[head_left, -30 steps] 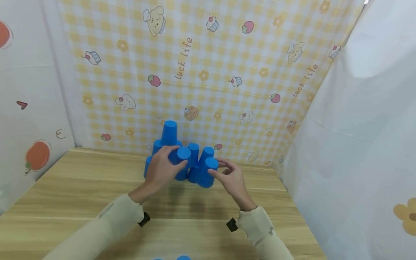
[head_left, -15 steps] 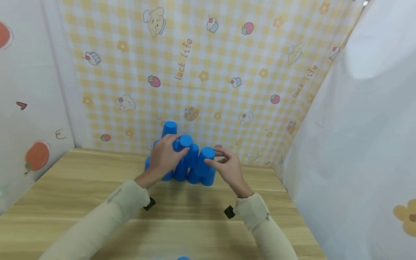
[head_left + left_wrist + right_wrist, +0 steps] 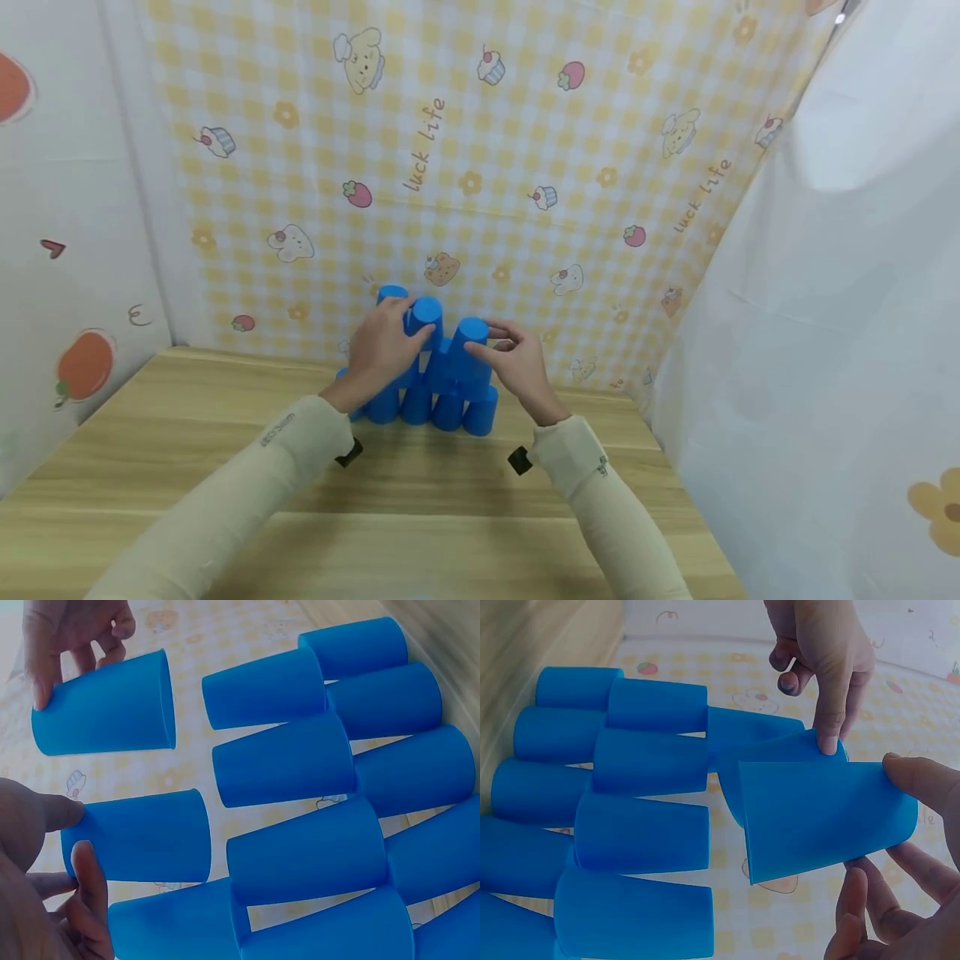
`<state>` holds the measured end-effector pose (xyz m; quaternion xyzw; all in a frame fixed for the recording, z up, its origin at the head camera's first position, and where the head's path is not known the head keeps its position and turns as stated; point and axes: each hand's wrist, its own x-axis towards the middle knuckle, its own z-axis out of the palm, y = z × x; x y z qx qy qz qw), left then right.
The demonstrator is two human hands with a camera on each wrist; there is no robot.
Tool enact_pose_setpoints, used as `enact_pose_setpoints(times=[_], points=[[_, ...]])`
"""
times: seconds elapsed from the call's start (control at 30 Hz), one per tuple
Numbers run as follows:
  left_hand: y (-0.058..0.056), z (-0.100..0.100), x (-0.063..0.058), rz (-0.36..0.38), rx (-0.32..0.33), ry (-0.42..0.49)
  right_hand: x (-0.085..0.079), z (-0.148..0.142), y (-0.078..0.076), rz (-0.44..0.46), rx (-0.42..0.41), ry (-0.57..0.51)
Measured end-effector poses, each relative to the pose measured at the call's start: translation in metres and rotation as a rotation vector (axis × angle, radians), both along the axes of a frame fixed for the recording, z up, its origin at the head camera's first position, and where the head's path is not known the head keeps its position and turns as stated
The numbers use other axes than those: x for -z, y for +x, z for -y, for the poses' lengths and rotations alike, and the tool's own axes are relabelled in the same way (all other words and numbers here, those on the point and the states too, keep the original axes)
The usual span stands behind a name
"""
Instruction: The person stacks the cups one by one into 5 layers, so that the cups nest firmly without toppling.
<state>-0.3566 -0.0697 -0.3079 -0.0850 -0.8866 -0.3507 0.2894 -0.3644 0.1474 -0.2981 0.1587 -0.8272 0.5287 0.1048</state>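
My left hand (image 3: 378,342) pinches an upside-down blue cup (image 3: 427,312) near its closed end. My right hand (image 3: 521,362) grips another upside-down blue cup (image 3: 471,333) between thumb and fingers. Both held cups are raised by a wall of stacked blue cups, with a bottom row (image 3: 480,412) and a second row (image 3: 304,851) on it. At the left, one top cup (image 3: 392,292) stands on the second row, partly behind my left hand. In the left wrist view, a narrow gap separates the held cups from the second row.
The stack stands on a wood-grain table (image 3: 420,542), close to a yellow checked cloth (image 3: 480,217) at the back. White cloth walls (image 3: 810,333) flank the table on both sides.
Both hands have lifted their cups from in front of the stack to above its second row, the right hand also drifting slightly left. Blue cup tops at the bottom edge have nearly left view.
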Motion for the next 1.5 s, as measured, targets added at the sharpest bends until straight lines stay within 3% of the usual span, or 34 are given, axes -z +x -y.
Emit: enact_pose_setpoints(times=[0.63,1.0,1.5], points=[[-0.016,-0.007,-0.003,0.064,0.012,-0.013,-0.008,0.007,-0.037,0.008,0.068,-0.021],[-0.022,-0.006,-0.003,0.088,0.008,0.014,-0.005,0.011,-0.041,0.023,0.063,-0.023],[-0.027,-0.007,-0.005,0.093,0.012,-0.019,-0.002,0.008,-0.049,0.029,0.077,-0.009]])
